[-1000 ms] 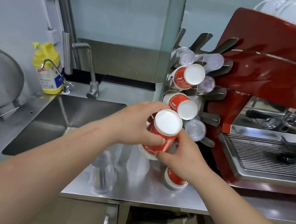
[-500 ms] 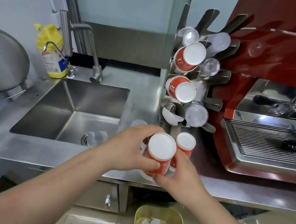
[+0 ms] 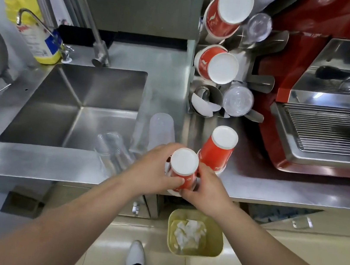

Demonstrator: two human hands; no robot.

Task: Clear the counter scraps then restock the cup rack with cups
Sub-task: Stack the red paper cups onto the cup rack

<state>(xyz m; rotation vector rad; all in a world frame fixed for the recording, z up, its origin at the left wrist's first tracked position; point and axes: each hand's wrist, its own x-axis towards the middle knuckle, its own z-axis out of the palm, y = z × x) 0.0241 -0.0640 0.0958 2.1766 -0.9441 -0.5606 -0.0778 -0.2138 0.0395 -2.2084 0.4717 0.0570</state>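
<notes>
Both hands, left hand (image 3: 154,170) and right hand (image 3: 206,189), are clasping an upturned red paper cup stack (image 3: 183,170) at the worktop (image 3: 297,191) edge (probably steadying it before racking).

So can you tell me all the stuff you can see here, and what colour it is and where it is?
Held cup stack: one, red with white base, counter's front edge.
Second cup stack: one, red and white, upside down on the counter.
Cup rack: one, steel, beside the coffee machine, which is red.
Red cups in rack: two stacks.
Clear cups: blurry, by the sink.
Soap bottle: one, yellow, left of the tap.
Bin: one, yellow-green, on the floor.
Left hand, right hand: both grip the held stack.
</notes>
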